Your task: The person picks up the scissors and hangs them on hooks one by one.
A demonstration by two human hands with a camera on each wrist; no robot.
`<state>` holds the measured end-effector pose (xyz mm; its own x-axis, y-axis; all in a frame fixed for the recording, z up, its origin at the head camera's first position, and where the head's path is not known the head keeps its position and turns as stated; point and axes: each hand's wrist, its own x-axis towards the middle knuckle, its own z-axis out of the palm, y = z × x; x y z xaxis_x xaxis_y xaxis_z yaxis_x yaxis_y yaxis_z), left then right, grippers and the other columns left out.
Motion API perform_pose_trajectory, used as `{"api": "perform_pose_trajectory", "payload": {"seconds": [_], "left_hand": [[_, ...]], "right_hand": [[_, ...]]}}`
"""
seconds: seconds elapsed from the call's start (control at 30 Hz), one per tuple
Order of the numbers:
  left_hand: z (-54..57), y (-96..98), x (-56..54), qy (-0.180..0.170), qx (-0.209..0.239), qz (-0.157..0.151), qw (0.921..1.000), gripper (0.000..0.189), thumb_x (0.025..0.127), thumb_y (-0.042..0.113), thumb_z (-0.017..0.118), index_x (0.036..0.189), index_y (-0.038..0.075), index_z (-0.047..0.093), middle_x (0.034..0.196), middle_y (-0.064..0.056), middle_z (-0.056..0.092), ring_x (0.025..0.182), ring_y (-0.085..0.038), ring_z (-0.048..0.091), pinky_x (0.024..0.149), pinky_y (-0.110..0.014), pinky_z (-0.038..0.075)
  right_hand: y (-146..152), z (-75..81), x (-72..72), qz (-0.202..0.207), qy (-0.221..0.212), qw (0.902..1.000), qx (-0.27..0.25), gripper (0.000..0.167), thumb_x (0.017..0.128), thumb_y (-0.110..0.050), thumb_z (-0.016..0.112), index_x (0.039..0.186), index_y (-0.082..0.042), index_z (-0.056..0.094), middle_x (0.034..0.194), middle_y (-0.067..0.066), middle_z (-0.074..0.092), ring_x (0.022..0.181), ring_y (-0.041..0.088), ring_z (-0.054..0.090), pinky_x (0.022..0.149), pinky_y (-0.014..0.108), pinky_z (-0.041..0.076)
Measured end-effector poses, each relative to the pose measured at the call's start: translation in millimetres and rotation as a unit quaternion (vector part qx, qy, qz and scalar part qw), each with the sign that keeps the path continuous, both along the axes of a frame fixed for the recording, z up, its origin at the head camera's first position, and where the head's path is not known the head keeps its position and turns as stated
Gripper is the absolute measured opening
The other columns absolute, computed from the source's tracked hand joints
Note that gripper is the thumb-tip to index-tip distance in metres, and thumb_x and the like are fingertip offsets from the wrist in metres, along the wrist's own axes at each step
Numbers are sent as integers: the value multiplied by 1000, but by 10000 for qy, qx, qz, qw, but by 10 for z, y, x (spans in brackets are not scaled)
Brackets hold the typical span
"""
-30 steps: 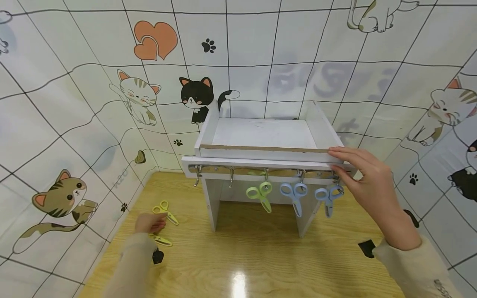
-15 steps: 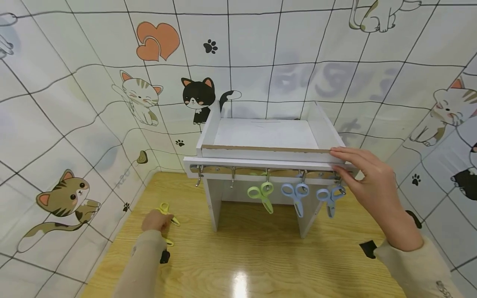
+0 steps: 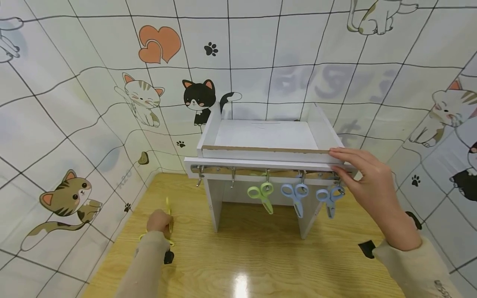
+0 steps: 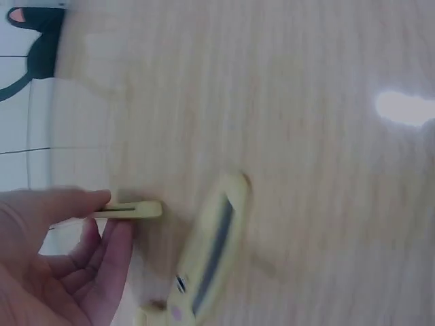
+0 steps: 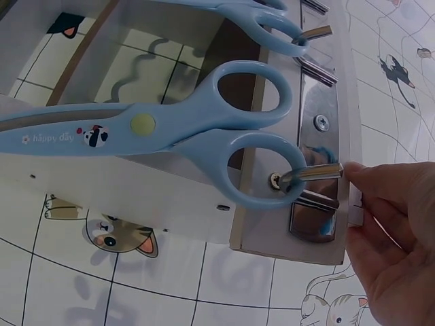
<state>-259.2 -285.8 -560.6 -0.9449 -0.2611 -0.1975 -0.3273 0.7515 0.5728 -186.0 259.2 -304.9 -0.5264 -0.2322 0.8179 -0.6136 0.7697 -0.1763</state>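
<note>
My left hand (image 3: 159, 223) pinches a pair of yellow scissors (image 4: 139, 210) between thumb and fingers, turned on edge at the table's left side. A second pair of yellow scissors (image 4: 214, 248) lies flat on the wood beside it, mostly covered by the hand in the head view. My right hand (image 3: 369, 182) holds the right end of the white shelf (image 3: 261, 154), thumb and fingers at its front edge. From the shelf's metal hook rail (image 3: 247, 170) hang green scissors (image 3: 263, 196) and two blue pairs, one in the middle (image 3: 297, 198) and one far right (image 3: 330, 199).
Two hooks at the rail's left end, an outer hook (image 3: 199, 176) and an inner hook (image 3: 233, 178), carry nothing. Black patches lie near the left sleeve (image 3: 169, 257) and right sleeve (image 3: 367, 249). A cat-print tiled sheet (image 3: 93, 136) surrounds the wooden table (image 3: 238, 256).
My left hand has moved slightly right and taken hold of the yellow scissors, which have turned from lying flat to standing on edge. The right hand stays on the shelf.
</note>
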Motion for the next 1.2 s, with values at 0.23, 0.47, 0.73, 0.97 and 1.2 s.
{"api": "perform_pose_trajectory", "payload": {"seconds": [0.23,0.47,0.73,0.97,1.2], "left_hand": [[-45,-21,-91,162,421,12,9990,25,80,18,74,65,3,60,57,-2,56,56,-17,51,52,-28,41],[272,58,-195,245,2712,508,9609,29,92,10,69,105,-15,68,70,0,69,57,-5,65,61,-22,58],[767,149,-189,517,4335,535,8981,16,96,14,68,106,2,65,80,10,71,70,0,70,73,-16,58],[1202,241,-14,1167,5201,167,8459,24,99,7,61,78,18,66,77,11,70,75,-1,70,74,-16,58],[1610,347,244,1869,5583,-199,8081,19,98,5,62,81,14,67,80,7,74,76,-4,72,72,-18,59]], "right_hand": [[9,-9,-7,23,87,9999,-54,53,68,10,85,116,-9,75,116,11,74,120,-6,56,94,-3,34],[7,-19,-10,43,98,9999,-89,53,67,11,85,116,-8,75,116,12,74,120,-7,55,95,-3,34],[5,-24,-24,5,114,9999,-112,53,67,9,85,116,-9,75,116,11,74,119,-3,58,92,-3,34],[-2,-9,-18,12,121,9998,-136,53,66,10,85,115,-8,75,115,12,74,119,-8,55,94,-3,34],[-9,-10,-17,7,143,9998,-159,54,65,11,86,115,-9,75,114,12,75,118,-7,56,97,-2,33]]}}
